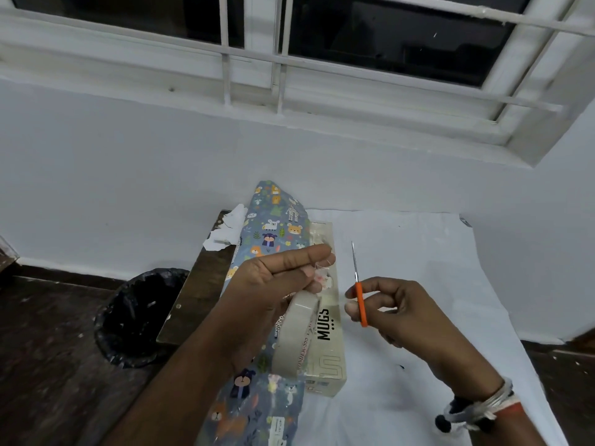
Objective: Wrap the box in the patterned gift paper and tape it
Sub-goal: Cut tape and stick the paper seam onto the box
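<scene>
Both forearms come in from the bottom edge. At the lower right, the right wrist carries pale bangles (492, 403) and dark thread.

The right hand (402, 310), right of centre, pinches a small pair of scissors (360, 300) by its orange handle between thumb and curled fingers. The thin blades point straight up and look closed.

The left hand (270, 281), at centre, holds a cream roll of tape (294, 339), which hangs on edge below its lower curled fingers. Its index finger stretches out towards the right. Whether a strip of tape is drawn out between the two hands is too faint to tell.

Beneath the hands the box (331, 365) lies flat, a long cream carton printed with "MUGS". It rests on a white sheet (450, 300) that covers most of the table (206, 284). The table's bare brown top shows only at its left edge.

The gift paper (273, 226), blue with small cartoon animals, runs along the box's left side from the bottom edge up past centre. It touches the box there, and its far end rises to a blunt point. The box's top face is still uncovered.

Just left of that far end lies a torn scrap of white paper (225, 233).

At the left of the frame, a bin (138, 317) lined with a black bag stands on the dark floor beside the table.

Behind everything is a pale wall (128, 156). Across the top of the frame is a white-barred window (386, 43) with dark panes.
</scene>
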Motion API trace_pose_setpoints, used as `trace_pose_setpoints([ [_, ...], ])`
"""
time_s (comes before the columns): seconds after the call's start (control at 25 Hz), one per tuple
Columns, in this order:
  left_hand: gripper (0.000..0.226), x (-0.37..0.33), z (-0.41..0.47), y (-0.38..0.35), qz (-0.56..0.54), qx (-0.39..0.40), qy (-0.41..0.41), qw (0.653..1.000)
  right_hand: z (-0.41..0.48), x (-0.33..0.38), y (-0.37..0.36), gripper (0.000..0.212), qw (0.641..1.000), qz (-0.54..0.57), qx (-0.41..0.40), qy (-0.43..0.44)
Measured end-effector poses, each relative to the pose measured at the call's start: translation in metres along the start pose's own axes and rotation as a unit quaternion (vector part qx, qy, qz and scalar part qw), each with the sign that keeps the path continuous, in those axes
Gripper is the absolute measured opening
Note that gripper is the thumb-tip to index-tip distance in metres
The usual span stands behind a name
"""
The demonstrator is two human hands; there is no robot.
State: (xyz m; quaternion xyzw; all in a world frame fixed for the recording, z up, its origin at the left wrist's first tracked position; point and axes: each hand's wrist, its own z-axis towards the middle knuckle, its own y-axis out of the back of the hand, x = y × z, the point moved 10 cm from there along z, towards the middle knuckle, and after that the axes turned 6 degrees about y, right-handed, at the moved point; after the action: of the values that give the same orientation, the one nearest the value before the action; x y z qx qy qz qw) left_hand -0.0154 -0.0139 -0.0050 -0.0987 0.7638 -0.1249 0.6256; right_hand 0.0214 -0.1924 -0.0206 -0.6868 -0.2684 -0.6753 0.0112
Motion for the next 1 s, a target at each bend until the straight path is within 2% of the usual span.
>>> trace_pose_setpoints([
  [0.16, 0.039, 0.000, 0.001, -0.004, 0.002, 0.016, -0.003, 1.000, -0.011, 0.015, -0.016, 0.040, 0.993, 0.039, 0.106, 0.037],
  [0.24, 0.036, 0.000, 0.003, -0.002, 0.014, 0.010, -0.012, 1.000, -0.010, 0.020, -0.011, 0.036, 0.995, 0.043, 0.072, 0.049],
  [0.36, 0.036, 0.005, 0.007, -0.003, 0.047, 0.008, -0.018, 0.999, -0.003, 0.015, 0.002, 0.028, 0.998, 0.039, -0.032, 0.034],
  [0.4, 0.037, 0.006, 0.007, -0.003, 0.052, 0.008, -0.019, 0.998, 0.000, 0.007, 0.008, 0.029, 0.998, 0.013, -0.063, 0.021],
  [0.48, 0.037, 0.006, 0.008, -0.005, 0.047, 0.013, -0.022, 0.999, 0.004, -0.010, 0.025, 0.033, 0.986, -0.117, -0.123, 0.001],
  [0.56, 0.037, 0.006, 0.008, -0.005, 0.039, 0.014, -0.024, 0.999, 0.009, -0.026, 0.037, 0.037, 0.952, -0.271, -0.144, -0.017],
  [0.68, 0.038, 0.006, 0.007, -0.006, 0.034, 0.018, -0.024, 0.999, 0.019, -0.053, 0.034, 0.034, 0.908, -0.402, -0.107, -0.058],
  [0.84, 0.042, 0.005, 0.007, -0.006, -0.002, 0.020, -0.017, 1.000, 0.027, -0.073, 0.010, 0.015, 0.839, -0.539, -0.021, -0.075],
  [0.92, 0.041, 0.004, 0.007, -0.004, -0.004, 0.015, -0.019, 1.000, 0.025, -0.063, 0.006, 0.014, 0.832, -0.551, 0.002, -0.063],
  [0.96, 0.039, 0.003, 0.006, -0.003, 0.000, 0.014, -0.022, 1.000, 0.023, -0.045, 0.011, 0.015, 0.848, -0.527, -0.035, -0.032],
  [1.0, 0.037, 0.003, 0.006, -0.003, 0.008, 0.016, -0.026, 0.999, 0.019, -0.021, 0.019, 0.016, 0.883, -0.459, -0.096, 0.004],
])
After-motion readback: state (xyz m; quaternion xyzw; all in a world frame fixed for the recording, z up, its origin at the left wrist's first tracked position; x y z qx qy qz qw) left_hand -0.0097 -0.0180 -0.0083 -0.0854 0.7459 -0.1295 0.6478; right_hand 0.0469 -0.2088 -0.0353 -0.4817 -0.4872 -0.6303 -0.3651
